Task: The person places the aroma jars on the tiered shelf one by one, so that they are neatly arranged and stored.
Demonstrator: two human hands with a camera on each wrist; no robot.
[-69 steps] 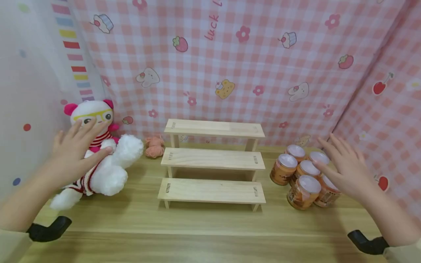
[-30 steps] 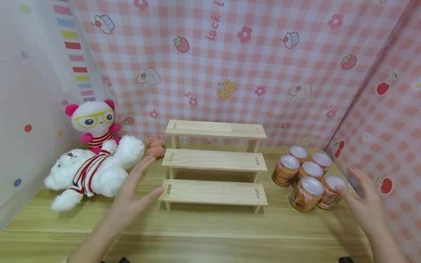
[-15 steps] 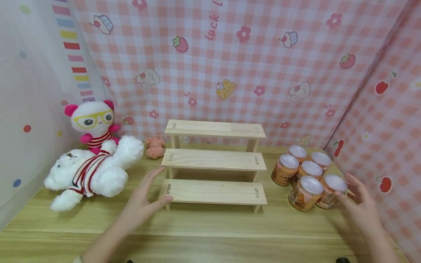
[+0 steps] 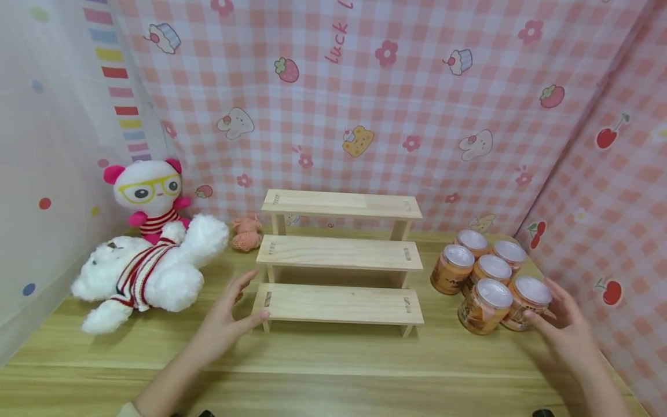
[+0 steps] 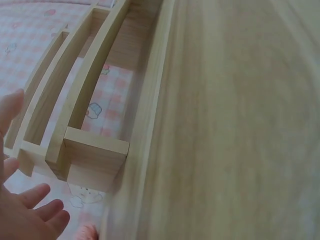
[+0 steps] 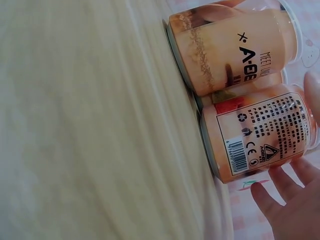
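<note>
My right hand [image 4: 567, 330] is at the front right can [image 4: 530, 292], thumb before it and fingers along its far right side. In the right wrist view this orange-brown can [image 6: 257, 135] shows a barcode label; the spread fingers [image 6: 270, 200] lie close to its side, and firm contact is unclear. Several like cans [image 4: 487, 301] with pale lids stand grouped beside it. My left hand [image 4: 224, 321], empty, hovers at the left end of a three-tier wooden shelf [image 4: 341, 304], thumb and fingers apart. The shelf's end [image 5: 95, 142] shows in the left wrist view, beyond the left fingers [image 5: 37, 195].
A white plush bear [image 4: 172, 284] lies at the left, before a pink-and-white plush toy [image 4: 148, 191]. A pinkish yarn bundle [image 4: 246, 233] sits between the bear and the shelf. Pink checked cloth [image 4: 333, 104] lines the back and right, behind the wooden table [image 4: 333, 376].
Both hands came down and lower in view; the left moved right to the shelf's end. The right dropped beside the cans, then closed in on the front right can. The cans and shelf stayed put.
</note>
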